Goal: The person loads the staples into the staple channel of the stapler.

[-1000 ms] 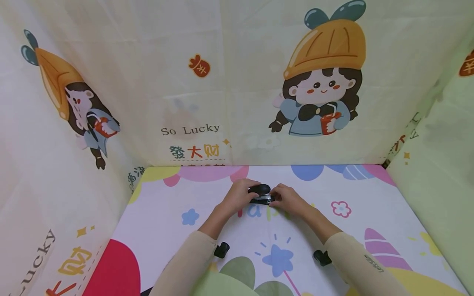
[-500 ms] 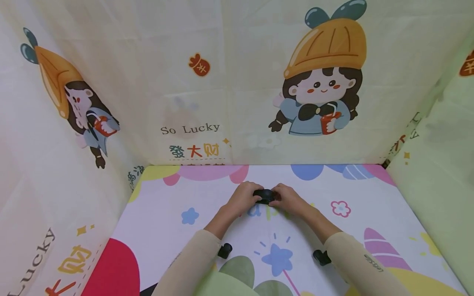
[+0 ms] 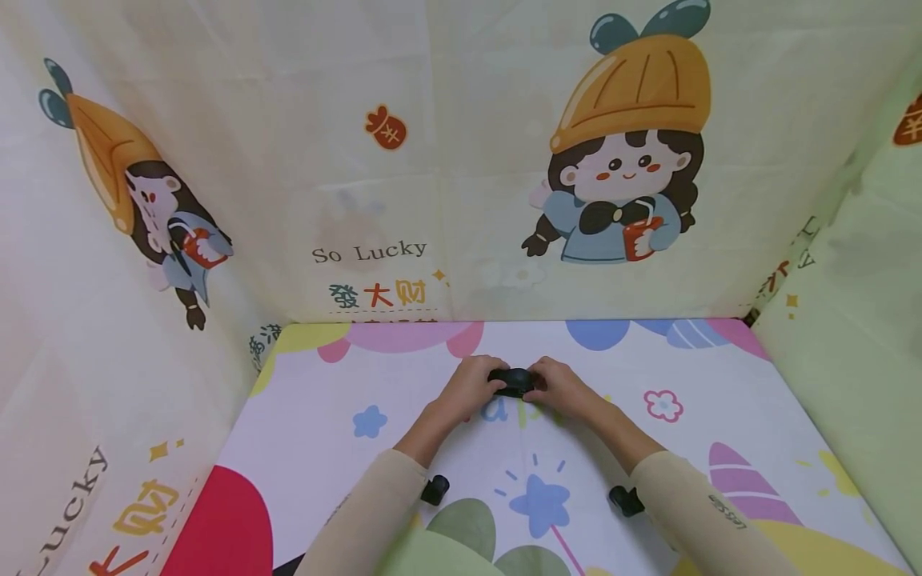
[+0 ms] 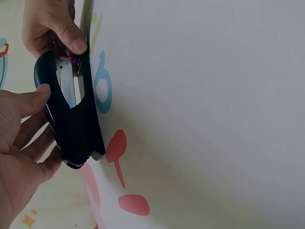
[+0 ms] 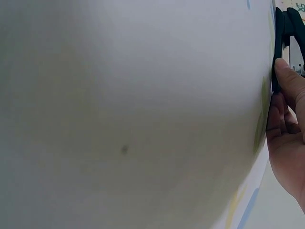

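Note:
A black stapler (image 3: 514,382) with a silver staple channel lies low over the far middle of the patterned table, held between both hands. My left hand (image 3: 468,386) grips its upper arm from the left; in the left wrist view the thumb of the left hand (image 4: 19,152) lies on top of the stapler (image 4: 78,126) and the fingers reach along its far side. My right hand (image 3: 560,387) pinches the base at the other end. In the right wrist view, the thumb of the right hand (image 5: 288,138) presses on the base of the stapler (image 5: 278,47).
A white tablecloth (image 3: 310,436) with coloured prints covers the table. Printed cloth walls (image 3: 475,176) stand behind it and on both sides. Small black devices hang at the wrists, one by the left sleeve (image 3: 374,512) and one by the right sleeve (image 3: 699,504).
The stapler's upper arm has come down over the silver channel, which showed one second ago. My left hand has shifted slightly right with it; my right hand has stayed in place.

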`<state>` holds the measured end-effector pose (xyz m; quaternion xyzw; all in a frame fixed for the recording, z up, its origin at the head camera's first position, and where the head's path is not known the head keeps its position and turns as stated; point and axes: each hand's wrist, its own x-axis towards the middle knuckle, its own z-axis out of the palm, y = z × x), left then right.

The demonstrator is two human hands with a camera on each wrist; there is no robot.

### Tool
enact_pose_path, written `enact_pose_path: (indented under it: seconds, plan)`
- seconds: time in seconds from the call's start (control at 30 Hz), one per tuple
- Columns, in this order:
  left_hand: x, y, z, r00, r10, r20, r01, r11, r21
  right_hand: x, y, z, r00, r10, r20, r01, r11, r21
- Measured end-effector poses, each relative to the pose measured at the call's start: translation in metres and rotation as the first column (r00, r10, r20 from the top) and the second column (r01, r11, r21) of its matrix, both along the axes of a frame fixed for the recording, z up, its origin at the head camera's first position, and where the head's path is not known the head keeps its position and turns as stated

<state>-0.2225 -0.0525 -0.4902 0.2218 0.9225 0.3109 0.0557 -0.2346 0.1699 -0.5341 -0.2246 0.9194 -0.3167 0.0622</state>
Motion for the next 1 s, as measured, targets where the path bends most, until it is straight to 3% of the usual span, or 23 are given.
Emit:
enact_pose_path:
  seconds: [0.2,0.43,0.67,1.0]
  plan:
    - [0.0,0.0,-0.002,1.0,0.018,0.017,-0.018,1.0,0.011,0.0,0.0,0.0,1.0,0.007,0.004,-0.007,1.0,0.003]
    - [-0.003,0.005,-0.004,1.0,0.028,0.004,-0.028,0.999,-0.046,-0.002,-0.002,0.001,1.0,-0.004,0.018,0.003,1.0,0.021]
    - [-0.001,0.012,-0.005,0.996,-0.004,-0.088,-0.011,0.986,-0.169,-0.003,-0.001,0.0,0.999,-0.022,0.046,0.022,1.0,0.001]
    - [0.0,0.012,-0.005,0.994,-0.007,-0.113,-0.011,0.987,-0.158,-0.001,-0.002,0.003,0.999,-0.014,0.053,0.014,1.0,-0.005]
